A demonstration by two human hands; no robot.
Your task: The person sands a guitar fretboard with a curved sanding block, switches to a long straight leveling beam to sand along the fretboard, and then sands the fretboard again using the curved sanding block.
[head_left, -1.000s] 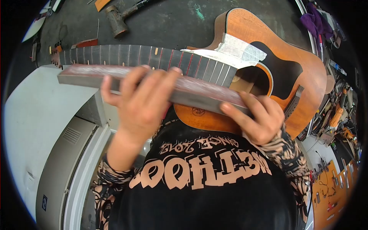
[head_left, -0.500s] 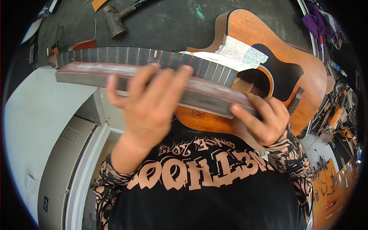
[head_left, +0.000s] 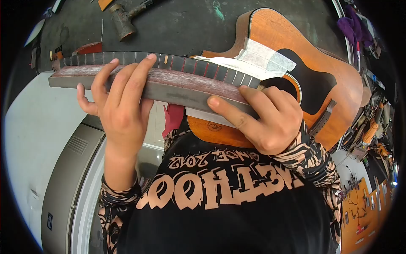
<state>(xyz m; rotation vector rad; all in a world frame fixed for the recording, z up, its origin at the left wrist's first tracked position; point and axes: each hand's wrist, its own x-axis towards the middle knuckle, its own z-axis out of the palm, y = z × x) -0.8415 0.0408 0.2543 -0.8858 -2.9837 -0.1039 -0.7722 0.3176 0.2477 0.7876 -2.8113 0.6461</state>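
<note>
A long sanding block, grey on its side with a worn reddish, dusty top, lies along the fretboard of an acoustic guitar. My left hand is closed over the block left of its middle, fingers across the top and thumb on the near side. At the block's right end, my right hand grips it between thumb and fingers. Pale masking tape covers the guitar top beside the fretboard's end. The sound hole is partly hidden behind my right hand. No strings show over the fretboard or bridge.
A mallet-like tool lies on the dark bench beyond the neck. Purple cloth and many cluttered tools are at the right. A pale surface is at the left, and a pink-red cloth hangs below the neck.
Both hands have slid left along the neck together with the sanding block, toward the headstock end. My left hand has shifted farther than the block's left end.
</note>
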